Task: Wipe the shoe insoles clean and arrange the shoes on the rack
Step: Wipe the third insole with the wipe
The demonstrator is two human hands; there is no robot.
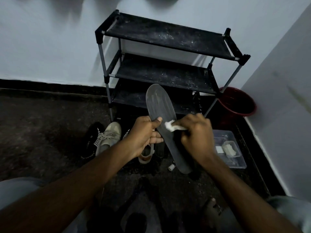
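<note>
Between my two hands, in front of the black three-shelf fabric-and-tube shoe rack [165,36], I see the dark grey flat foam insole [161,108] held up off the floor. Its long axis runs from near my right wrist up and slightly leftward, with the broad rounded end pointing at the rack and the narrower end toward me. My left hand [144,133] grips its left edge about midway, thumb on the upper face, fingers curled underneath. My right hand [195,133] is curled round a small white crumpled wipe [170,126], which touches the insole's face just beside the left thumb. Below the left hand lie a beige lace-up sneaker [110,137] and a black shoe with white stripes [91,140]. Beyond the right hand stands a red round bucket [239,101]; just right of it sits a clear plastic box [235,158].
</note>
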